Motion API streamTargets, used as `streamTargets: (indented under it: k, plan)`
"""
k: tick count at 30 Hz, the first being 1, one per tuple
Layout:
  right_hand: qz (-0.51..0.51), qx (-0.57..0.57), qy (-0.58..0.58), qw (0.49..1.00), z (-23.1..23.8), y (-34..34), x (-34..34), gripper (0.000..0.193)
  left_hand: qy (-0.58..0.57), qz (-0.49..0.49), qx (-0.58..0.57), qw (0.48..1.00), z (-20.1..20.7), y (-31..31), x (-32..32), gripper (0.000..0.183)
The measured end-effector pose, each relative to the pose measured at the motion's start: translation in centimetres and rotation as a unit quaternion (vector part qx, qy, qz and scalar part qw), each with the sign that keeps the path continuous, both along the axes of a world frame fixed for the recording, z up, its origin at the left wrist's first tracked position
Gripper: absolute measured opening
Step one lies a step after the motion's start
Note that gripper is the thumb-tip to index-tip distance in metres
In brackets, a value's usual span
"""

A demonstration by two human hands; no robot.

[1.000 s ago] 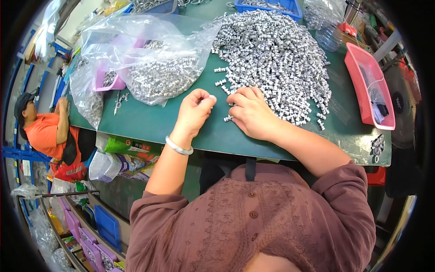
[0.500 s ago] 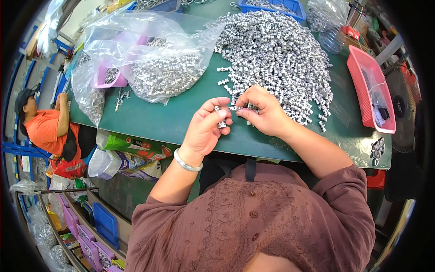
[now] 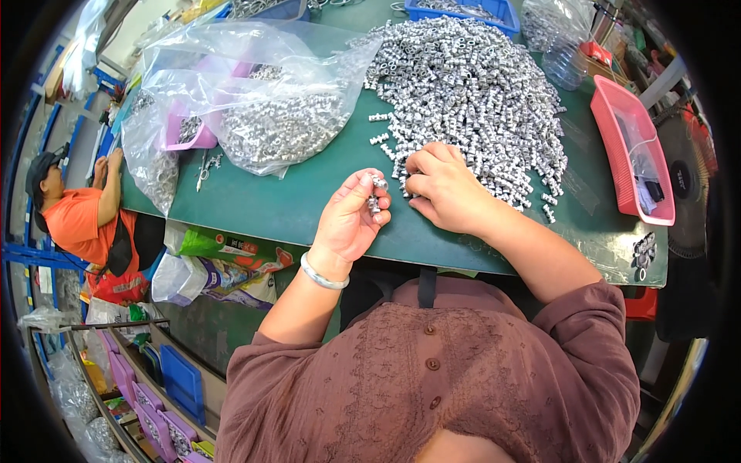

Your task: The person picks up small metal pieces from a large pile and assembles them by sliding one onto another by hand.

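Note:
My left hand is raised over the near edge of the green table, a light bangle on its wrist. Between its thumb and curled fingers it grips several small silvery metal fittings. To its right, my right hand rests at the near left edge of a large heap of similar metal fittings. Its fingers bend down into the edge of the heap, and the back of the hand hides whatever is between the fingertips. A small gap separates the two hands.
Left of the heap lies a clear plastic bag of metal parts, beside a lilac bin. A pink basket and dark rings are at the right; a blue tray is behind. Another person works at far left.
My right hand has moved slightly right, away from my left hand and onto the heap's edge. My left hand has turned a little, showing the held fittings more upright.

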State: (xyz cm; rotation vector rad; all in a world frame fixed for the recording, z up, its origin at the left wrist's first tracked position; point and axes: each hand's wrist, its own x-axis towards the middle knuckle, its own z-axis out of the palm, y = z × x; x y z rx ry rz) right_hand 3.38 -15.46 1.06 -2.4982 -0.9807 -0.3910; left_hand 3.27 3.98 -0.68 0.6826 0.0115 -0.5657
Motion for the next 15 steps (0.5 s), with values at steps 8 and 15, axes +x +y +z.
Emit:
streamTargets:
  k: [8,15]
  plan:
    - [-0.025,0.016,-0.018,0.999,-0.3,0.2,-0.1,0.021,0.046,0.023,-0.044,0.998,0.0,0.9,0.2,0.014]
    - [-0.034,0.003,0.000,0.999,-0.5,0.9,0.0,0.021,0.028,0.040,-0.010,0.999,-0.5,1.4,0.1,0.012]
